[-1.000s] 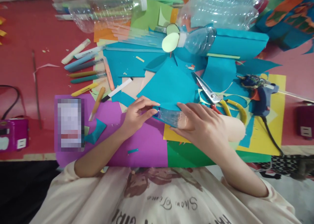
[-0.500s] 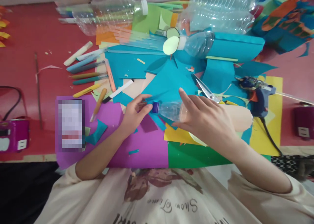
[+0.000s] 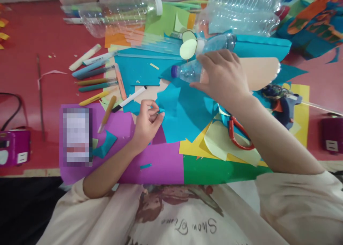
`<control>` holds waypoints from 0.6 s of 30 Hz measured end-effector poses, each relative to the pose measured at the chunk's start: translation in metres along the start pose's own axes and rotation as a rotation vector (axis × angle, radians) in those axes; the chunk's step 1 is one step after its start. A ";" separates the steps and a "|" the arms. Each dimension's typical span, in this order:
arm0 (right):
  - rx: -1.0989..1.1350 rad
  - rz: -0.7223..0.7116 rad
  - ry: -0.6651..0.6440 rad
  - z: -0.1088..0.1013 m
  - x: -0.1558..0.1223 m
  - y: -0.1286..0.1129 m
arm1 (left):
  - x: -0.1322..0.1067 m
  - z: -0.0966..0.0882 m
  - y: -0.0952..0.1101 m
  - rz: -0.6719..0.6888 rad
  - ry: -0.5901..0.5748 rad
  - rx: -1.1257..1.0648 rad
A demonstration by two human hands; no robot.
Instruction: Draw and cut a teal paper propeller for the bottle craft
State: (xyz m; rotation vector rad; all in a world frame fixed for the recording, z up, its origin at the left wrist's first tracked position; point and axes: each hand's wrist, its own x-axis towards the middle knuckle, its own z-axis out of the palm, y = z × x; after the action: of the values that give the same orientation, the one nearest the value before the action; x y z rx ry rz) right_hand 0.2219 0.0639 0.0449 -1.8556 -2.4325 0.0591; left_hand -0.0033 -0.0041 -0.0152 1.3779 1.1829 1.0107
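My right hand (image 3: pixel 222 75) is wrapped over the middle of a clear plastic bottle (image 3: pixel 189 70) with a purple cap. Peach paper (image 3: pixel 259 72) covers the lower part of this bottle, which lies sideways with its cap to the left. My left hand (image 3: pixel 150 121) hovers over the purple paper with thumb and fingers pinched together. A tiny dark bit shows at those fingertips, too small to name. Between the hands spreads a sheet of blue paper (image 3: pixel 187 112). Red-handled scissors (image 3: pixel 239 136) lie below my right forearm, their blades hidden.
A second bottle wrapped in blue paper (image 3: pixel 262 46) lies just beyond my right hand. A glue gun (image 3: pixel 288 109) sits at the right. Several markers (image 3: pixel 91 73) and a phone (image 3: pixel 77 136) are at the left. More clear bottles (image 3: pixel 241 14) line the back.
My right hand has carried the peach-wrapped bottle away from me, toward the back, uncovering the blue sheet and red-handled scissors. My left hand has stayed nearly in place, its fingers drawn closer together.
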 end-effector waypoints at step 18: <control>0.180 -0.653 -0.253 0.028 0.068 -0.132 | -0.002 -0.003 -0.013 0.217 -0.195 0.700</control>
State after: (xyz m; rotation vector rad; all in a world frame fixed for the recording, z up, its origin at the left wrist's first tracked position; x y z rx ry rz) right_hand 0.0751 0.0952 0.0300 -0.9644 -2.9538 0.4721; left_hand -0.0082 -0.0056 -0.0276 2.1365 1.3157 0.5938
